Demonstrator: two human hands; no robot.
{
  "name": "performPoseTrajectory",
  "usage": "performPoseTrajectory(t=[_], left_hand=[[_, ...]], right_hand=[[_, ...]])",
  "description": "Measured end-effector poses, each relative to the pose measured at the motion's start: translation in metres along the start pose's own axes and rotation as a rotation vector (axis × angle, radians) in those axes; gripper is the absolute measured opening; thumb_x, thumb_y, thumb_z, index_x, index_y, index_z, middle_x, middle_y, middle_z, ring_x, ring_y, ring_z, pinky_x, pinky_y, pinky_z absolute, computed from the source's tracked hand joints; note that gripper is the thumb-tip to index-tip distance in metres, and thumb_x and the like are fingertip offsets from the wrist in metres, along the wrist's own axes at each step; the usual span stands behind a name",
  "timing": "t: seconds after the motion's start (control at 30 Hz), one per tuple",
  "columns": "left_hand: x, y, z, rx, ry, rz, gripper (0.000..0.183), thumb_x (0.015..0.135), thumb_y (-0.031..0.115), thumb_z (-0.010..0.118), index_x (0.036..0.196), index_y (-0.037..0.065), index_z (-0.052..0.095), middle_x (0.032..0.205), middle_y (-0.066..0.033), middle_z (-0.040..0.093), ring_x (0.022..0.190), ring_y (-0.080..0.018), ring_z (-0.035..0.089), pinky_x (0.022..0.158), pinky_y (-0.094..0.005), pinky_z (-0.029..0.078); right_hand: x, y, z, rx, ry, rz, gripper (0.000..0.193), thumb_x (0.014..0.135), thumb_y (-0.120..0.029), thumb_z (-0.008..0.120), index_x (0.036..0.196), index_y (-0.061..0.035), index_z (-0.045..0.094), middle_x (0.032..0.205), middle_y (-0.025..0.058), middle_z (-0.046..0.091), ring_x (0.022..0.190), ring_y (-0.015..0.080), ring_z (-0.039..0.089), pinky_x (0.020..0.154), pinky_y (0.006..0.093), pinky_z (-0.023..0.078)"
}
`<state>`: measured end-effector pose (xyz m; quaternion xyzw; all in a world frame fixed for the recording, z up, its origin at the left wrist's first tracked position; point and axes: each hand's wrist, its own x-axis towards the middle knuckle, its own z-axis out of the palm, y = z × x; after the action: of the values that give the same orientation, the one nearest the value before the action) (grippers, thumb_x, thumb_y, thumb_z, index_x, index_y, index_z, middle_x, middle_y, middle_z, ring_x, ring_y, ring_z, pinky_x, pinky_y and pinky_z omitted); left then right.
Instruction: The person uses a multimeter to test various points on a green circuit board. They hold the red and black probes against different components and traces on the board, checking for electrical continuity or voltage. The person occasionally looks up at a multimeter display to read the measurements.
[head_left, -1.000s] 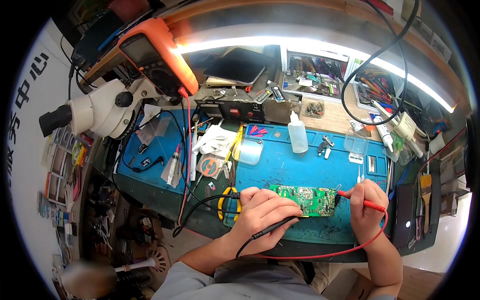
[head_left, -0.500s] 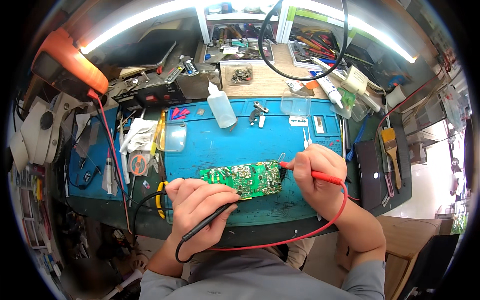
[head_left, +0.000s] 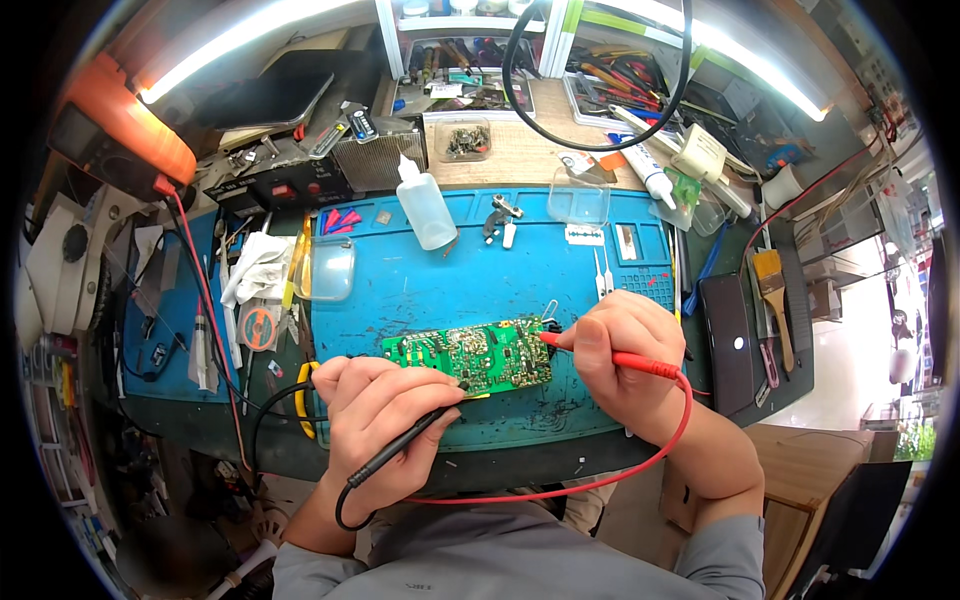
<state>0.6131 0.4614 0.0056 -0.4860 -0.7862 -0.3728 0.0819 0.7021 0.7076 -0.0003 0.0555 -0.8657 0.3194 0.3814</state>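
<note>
A green circuit board (head_left: 470,357), crowded with small solder joints and parts, lies on the blue work mat (head_left: 400,290) in front of me. My left hand (head_left: 385,405) is closed round a black test probe (head_left: 395,445), its fingers by the board's near left edge; they hide the probe's tip. My right hand (head_left: 630,350) pinches a red test probe (head_left: 640,362). Its point is at the board's right end; whether it touches the board I cannot tell. The red lead loops down beneath my right forearm. An orange multimeter (head_left: 130,125) stands at the far left.
A squeeze bottle (head_left: 427,205), a small metal clamp-like part (head_left: 503,220) and clear plastic trays (head_left: 578,197) stand behind the board. Yellow-handled pliers (head_left: 304,400) lie left of my left hand. At right are a dark phone (head_left: 727,345) and a brush (head_left: 775,300).
The whole view has shifted slightly, moving the scene left. The red probe's point has moved a little inward and toward me over the board's right end. Both hands keep their hold.
</note>
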Motion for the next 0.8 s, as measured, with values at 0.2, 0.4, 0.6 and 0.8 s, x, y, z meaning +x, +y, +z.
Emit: performPoseTrajectory(t=[0.2, 0.4, 0.6, 0.8], left_hand=[[0.0003, -0.0001, 0.0, -0.004, 0.0, -0.001, 0.016, 0.082, 0.019, 0.082, 0.098, 0.015, 0.078, 0.099, 0.0036, 0.075, 0.088, -0.0177, 0.059, 0.092, -0.0358, 0.032], [-0.0004, -0.0008, -0.0004, 0.002, -0.005, -0.001, 0.017, 0.082, 0.019, 0.083, 0.098, 0.016, 0.078, 0.1, 0.0039, 0.075, 0.088, -0.0175, 0.059, 0.092, -0.0358, 0.033], [0.0, -0.0009, -0.0008, -0.001, -0.004, 0.003, 0.018, 0.082, 0.019, 0.082, 0.099, 0.016, 0.078, 0.1, 0.0041, 0.074, 0.088, -0.0175, 0.059, 0.092, -0.0358, 0.032], [0.0009, 0.0002, 0.001, -0.001, -0.001, 0.008, 0.018, 0.082, 0.018, 0.082, 0.099, 0.016, 0.078, 0.1, 0.0044, 0.074, 0.089, -0.0178, 0.059, 0.092, -0.0363, 0.032]], right_hand=[[-0.0001, 0.0004, -0.0002, -0.01, -0.017, 0.0, 0.023, 0.09, -0.003, 0.073, 0.07, -0.0066, 0.062, 0.061, 0.0054, 0.057, 0.05, 0.022, 0.054, 0.047, 0.0344, 0.038], [-0.0008, 0.0011, 0.0013, -0.003, -0.017, 0.001, 0.023, 0.09, -0.004, 0.072, 0.07, -0.0065, 0.061, 0.061, 0.0055, 0.056, 0.049, 0.0221, 0.053, 0.047, 0.0346, 0.038], [-0.0012, 0.0016, 0.0013, -0.001, -0.026, 0.014, 0.028, 0.091, -0.004, 0.072, 0.067, -0.0062, 0.057, 0.06, 0.0061, 0.053, 0.048, 0.0226, 0.051, 0.046, 0.0353, 0.037], [-0.0011, 0.0028, 0.0026, 0.004, -0.01, 0.029, 0.032, 0.09, -0.003, 0.071, 0.064, -0.0059, 0.052, 0.059, 0.0064, 0.05, 0.048, 0.0236, 0.049, 0.046, 0.0365, 0.035]])
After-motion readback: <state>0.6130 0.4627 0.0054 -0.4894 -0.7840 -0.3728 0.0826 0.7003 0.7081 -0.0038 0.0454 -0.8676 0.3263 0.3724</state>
